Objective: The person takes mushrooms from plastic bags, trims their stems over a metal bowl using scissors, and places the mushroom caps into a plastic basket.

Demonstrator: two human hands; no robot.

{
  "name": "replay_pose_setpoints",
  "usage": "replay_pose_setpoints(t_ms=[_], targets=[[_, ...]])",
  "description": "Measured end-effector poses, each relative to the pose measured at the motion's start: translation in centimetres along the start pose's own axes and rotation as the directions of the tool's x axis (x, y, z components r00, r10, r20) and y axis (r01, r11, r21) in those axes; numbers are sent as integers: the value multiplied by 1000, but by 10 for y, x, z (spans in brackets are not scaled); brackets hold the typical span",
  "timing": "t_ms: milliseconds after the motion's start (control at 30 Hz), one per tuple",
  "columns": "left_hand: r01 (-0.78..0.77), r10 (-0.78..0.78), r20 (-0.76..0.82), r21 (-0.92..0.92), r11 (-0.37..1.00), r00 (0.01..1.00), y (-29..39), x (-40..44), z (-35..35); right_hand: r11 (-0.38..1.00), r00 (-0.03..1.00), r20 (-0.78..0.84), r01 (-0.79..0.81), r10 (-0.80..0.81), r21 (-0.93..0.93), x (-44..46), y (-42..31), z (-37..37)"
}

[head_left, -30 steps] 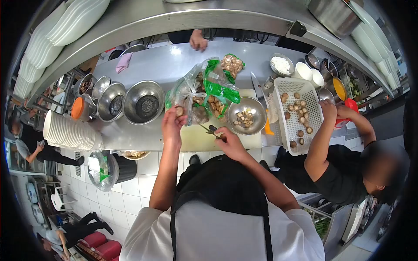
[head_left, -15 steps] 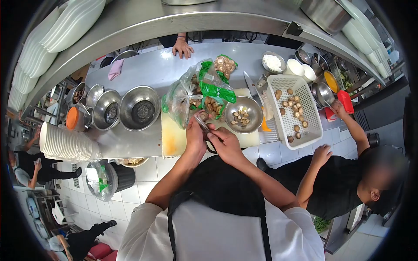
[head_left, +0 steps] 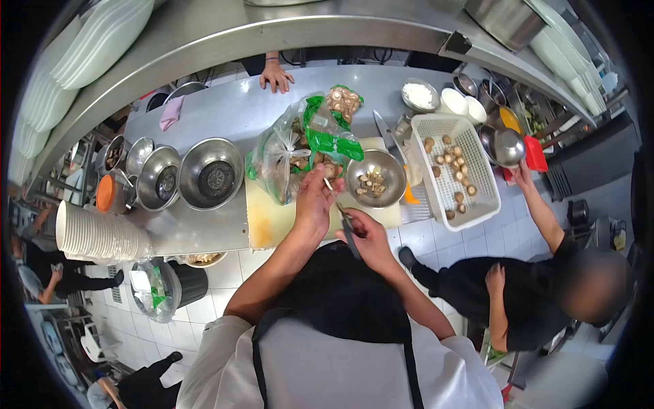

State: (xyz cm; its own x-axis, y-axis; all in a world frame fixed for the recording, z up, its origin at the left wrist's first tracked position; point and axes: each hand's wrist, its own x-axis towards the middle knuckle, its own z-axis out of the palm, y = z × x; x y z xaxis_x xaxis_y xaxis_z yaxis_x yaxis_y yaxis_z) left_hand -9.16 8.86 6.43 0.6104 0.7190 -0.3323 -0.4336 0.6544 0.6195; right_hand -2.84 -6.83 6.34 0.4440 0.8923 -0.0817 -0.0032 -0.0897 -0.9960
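Over the cutting board (head_left: 266, 221), my left hand (head_left: 315, 204) is closed on a mushroom, mostly hidden by the fingers. My right hand (head_left: 364, 233) grips dark-handled scissors (head_left: 349, 232), their blades pointing at the left hand's fingertips. Just beyond lies an open plastic bag (head_left: 279, 146) with green print, with mushrooms inside. A steel bowl (head_left: 375, 178) with cut mushroom pieces stands right of my hands. Farther right, a white perforated basket (head_left: 482, 204) holds several whole mushrooms.
Steel bowls (head_left: 210, 174) and stacked white containers (head_left: 99, 232) stand left. A knife (head_left: 388, 133) lies between bag and basket. At right a co-worker (head_left: 518, 286) touches a metal bowl (head_left: 507, 146); another person's hand (head_left: 276, 76) rests on the far edge. A shelf (head_left: 306, 34) crosses above.
My hands came together from apart, the left with its mushroom moving toward the scissors. The co-worker's left arm drew back to the body. The view shifted slightly.
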Motion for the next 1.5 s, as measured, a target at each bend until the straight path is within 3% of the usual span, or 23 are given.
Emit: replay_pose_setpoints(t_ms=[133, 300, 433, 567, 600, 800, 1000, 1200, 1300, 1367, 1400, 1433, 1500], targets=[[6, -5, 50, -16, 1000, 999, -17, 10, 3, 870, 973, -162, 65, -164, -489, -19, -22, -56], [-11, 9, 26, 89, 996, 1000, -35, 0, 30, 661, 933, -97, 169, -345, -731, -20, -28, -104], [-85, 89, -8, 248, 965, 996, -57, 0, 39, 552, 896, 14, 285, -443, -784, -9, -14, -131], [-128, 145, -25, 350, 928, 989, -78, 4, 35, 436, 885, 64, 289, -462, -852, -4, -1, -150], [-134, 154, -27, 373, 918, 988, -81, 4, 35, 460, 918, 63, 254, -391, -851, -5, 1, -153], [-126, 148, -39, 347, 930, 988, -100, 12, 28, 559, 950, 55, 228, -308, -797, -4, 11, -162], [-129, 152, -29, 384, 914, 988, -102, 13, 28, 412, 942, 83, 220, -325, -884, 0, 17, -154], [-103, 131, -56, 360, 927, 990, -111, 17, 27, 494, 967, 47, 168, -249, -853, -2, 43, -147], [-86, 110, -48, 350, 933, 993, -117, 22, 21, 619, 954, 23, 213, -299, -756, 1, 51, -147], [-93, 117, -46, 363, 927, 992, -119, 26, 15, 921, 999, 41, -12, 31, -390, 5, 53, -149], [-100, 127, -47, 376, 921, 991, -118, 28, 13, 970, 977, 104, -163, 184, -179, 7, 51, -151], [-107, 136, -48, 388, 915, 990, -118, 30, 12, 960, 958, 121, -269, 259, 76, 8, 47, -153], [-117, 145, -41, 402, 908, 989, -117, 29, 14, 724, 901, 212, -430, 378, 539, 9, 38, -156]])
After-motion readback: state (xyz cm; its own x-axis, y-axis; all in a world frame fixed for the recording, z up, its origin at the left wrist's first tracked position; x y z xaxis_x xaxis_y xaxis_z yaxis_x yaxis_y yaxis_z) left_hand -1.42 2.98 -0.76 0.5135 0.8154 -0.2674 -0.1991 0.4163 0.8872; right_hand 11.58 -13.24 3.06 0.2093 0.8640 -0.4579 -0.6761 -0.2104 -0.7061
